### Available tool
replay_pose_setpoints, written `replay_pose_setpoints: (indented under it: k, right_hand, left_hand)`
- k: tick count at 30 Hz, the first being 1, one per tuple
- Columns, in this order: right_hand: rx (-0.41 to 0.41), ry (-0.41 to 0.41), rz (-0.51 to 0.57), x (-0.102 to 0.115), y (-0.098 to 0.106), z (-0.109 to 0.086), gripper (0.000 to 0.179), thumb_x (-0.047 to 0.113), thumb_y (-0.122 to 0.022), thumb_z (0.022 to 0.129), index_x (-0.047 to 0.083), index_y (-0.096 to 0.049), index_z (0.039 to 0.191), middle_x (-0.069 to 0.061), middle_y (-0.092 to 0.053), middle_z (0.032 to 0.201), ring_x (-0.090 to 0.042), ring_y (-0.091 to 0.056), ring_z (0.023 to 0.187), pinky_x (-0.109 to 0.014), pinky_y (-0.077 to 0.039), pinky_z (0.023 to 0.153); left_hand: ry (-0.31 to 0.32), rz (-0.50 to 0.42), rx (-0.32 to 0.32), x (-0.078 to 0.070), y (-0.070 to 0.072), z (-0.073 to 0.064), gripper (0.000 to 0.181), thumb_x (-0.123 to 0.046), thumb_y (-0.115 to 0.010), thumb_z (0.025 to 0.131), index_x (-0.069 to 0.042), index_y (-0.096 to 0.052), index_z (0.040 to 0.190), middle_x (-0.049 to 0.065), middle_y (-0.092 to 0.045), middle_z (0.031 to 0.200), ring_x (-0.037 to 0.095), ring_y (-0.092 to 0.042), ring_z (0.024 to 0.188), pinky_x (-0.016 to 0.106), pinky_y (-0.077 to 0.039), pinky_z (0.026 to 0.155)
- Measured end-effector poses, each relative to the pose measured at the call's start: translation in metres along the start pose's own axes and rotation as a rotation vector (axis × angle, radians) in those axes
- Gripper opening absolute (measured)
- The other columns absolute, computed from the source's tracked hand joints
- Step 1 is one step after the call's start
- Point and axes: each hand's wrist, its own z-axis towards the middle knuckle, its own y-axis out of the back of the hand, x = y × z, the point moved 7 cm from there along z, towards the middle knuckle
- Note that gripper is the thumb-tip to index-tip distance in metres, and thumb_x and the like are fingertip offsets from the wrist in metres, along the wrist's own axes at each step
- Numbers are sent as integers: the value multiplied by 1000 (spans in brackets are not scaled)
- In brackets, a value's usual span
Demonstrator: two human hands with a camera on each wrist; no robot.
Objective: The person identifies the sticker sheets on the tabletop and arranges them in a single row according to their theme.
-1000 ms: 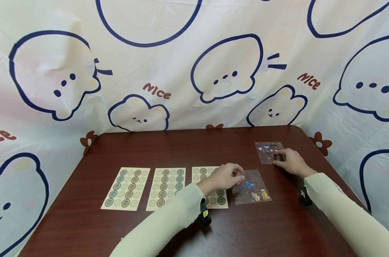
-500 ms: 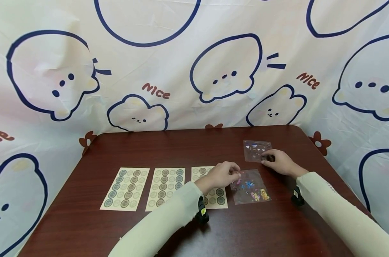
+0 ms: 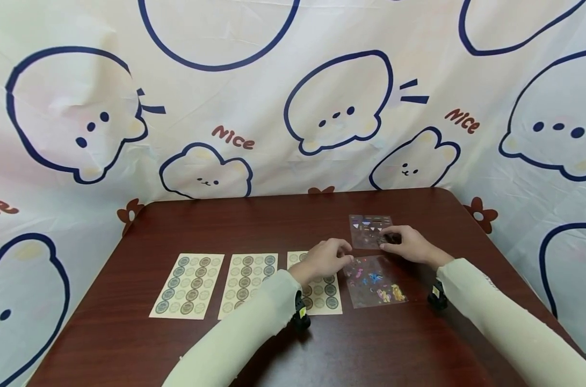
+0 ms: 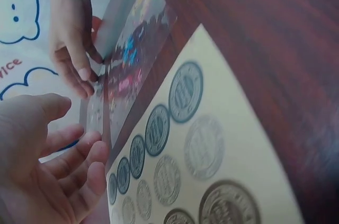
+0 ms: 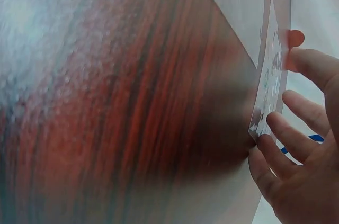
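In the head view my right hand (image 3: 411,244) touches the right side of a small clear sticker sheet (image 3: 362,223) at the back right of the table. Its thumb and fingers are spread, with the tips on the sheet (image 5: 270,70). My left hand (image 3: 322,260) hovers over the third cream sheet of round stickers (image 3: 328,301), its fingers loosely bent and nothing between them. By its fingertips lies a second clear sheet (image 3: 365,293) with colourful pony-like stickers, just in front of the small one. How firmly the right fingertips press is hard to see.
Two more cream sheets of round stickers, one at the left (image 3: 186,285) and one in the middle (image 3: 246,285), lie in a row on the dark red-brown table (image 3: 370,349). A printed cloth (image 3: 268,107) hangs behind the table and at both sides.
My right hand has slid the small clear sheet leftward along the table, to behind the colourful sheet. The left hand has drawn back slightly to the left, off the colourful sheet.
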Motion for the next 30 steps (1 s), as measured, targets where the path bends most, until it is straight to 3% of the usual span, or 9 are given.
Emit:
replay_pose_setpoints:
  k: [5,11,21,30]
  right_hand:
    - [33,7,21,4,-1,0,43,21,-68,97,-1,-62,133,-27,-59,136,-40,-57,122,-61,-44,105]
    - [75,32,34,14,-7,6,44,21,-69,96,-1,-62,133,-27,-59,137,-38,-56,119,-60,-44,104]
    - [121,31,30,28,-19,18,46,22,-68,97,1,-61,136,-26,-57,140,-35,-55,119,-58,-44,105]
    - [88,6,67,35,-19,22,46,19,-67,98,2,-58,140,-25,-57,140,-35,-56,117,-58,-46,105]
  left_hand:
    - [21,35,-28,3,8,3,33,-30,-59,102,-15,-65,131,1,-70,105,9,-58,74,26,-44,66]
    - [20,59,-61,7,11,7,35,-28,-59,103,-13,-63,134,5,-69,115,16,-64,97,35,-52,82]
    - [74,65,-93,22,18,12,47,-27,-61,101,-10,-53,145,12,-56,138,25,-57,122,45,-48,105]
    - [109,48,-88,33,18,19,59,-28,-62,101,-11,-41,154,13,-49,152,29,-47,141,46,-41,116]
